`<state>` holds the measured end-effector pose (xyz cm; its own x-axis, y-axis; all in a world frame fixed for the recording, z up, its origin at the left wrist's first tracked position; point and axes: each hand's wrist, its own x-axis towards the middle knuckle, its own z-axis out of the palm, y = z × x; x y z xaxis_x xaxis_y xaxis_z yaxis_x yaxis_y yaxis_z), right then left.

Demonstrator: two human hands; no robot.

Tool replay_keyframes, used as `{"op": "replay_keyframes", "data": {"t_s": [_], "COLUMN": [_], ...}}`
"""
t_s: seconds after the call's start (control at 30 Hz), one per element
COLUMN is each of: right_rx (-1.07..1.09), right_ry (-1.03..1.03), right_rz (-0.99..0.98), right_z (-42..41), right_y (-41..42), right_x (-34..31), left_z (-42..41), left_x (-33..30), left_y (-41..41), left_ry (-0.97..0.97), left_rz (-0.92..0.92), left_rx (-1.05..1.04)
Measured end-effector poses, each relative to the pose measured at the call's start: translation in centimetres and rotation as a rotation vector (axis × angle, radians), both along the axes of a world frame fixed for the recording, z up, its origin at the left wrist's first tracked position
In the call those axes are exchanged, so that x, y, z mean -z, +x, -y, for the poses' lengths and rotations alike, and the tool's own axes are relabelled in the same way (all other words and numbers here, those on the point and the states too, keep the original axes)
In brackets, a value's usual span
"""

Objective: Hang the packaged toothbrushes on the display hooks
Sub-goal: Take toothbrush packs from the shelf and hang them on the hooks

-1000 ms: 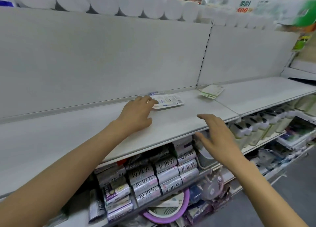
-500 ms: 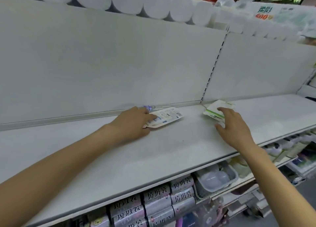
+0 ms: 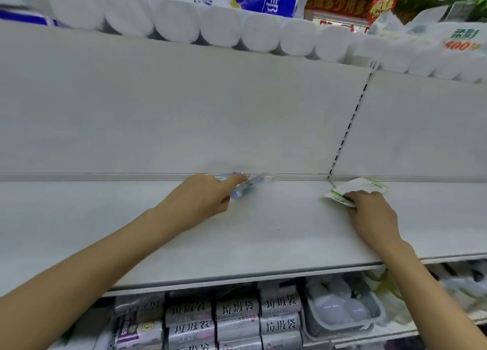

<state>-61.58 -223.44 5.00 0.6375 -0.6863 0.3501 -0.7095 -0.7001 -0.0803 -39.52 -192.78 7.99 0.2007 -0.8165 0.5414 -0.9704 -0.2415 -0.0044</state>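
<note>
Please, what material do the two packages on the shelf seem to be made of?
Blue package under the left hand: probably clear glossy plastic; it looks see-through, though blurred. Green-and-white package under the right hand: apparently printed card, matte and flat.

Left hand (image 3: 203, 195) forefinger extended, arm outstretched; right hand (image 3: 371, 212) fingers curled, palm down.

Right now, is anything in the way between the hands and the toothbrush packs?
No. The left hand is already on the blue toothbrush pack, and the right hand is on the green pack. Both packs lie on the shelf. No hooks are visible, so that path can't be judged.
</note>
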Motion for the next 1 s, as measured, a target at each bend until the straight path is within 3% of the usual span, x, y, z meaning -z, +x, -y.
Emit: {"op": "replay_keyframes", "data": {"t_s": [0.13,0.37,0.6,0.77,1.0], "right_rx": [-0.098,-0.361,-0.529,-0.749,-0.901], "right_ry": [-0.018,-0.153,0.228,0.523,0.788], "right_rz": [0.08,0.373,0.783,0.986,1.034], "right_z": [-0.5,-3.3,-7.4,-11.4,-17.2], "right_y": [-1.1,-3.3,-4.2,-3.9,-0.7], "right_x": [0.1,-1.0,-5.7,-8.6,-9.9], "left_z": [-0.8,-2.4,-5.0,-8.1,-14.8], "left_x": [0.0,-1.1,-3.1,-4.0,-3.9], "left_y": [-2.1,-6.4,-9.7,-11.9,-13.5], "left_ry": [-0.108,-0.43,-0.753,-0.879,-0.957], "left_rz": [-0.062,-0.49,-0.994,-1.028,-0.978], "left_rx": [-0.057,-0.178,-0.044,-0.023,-0.159]}}
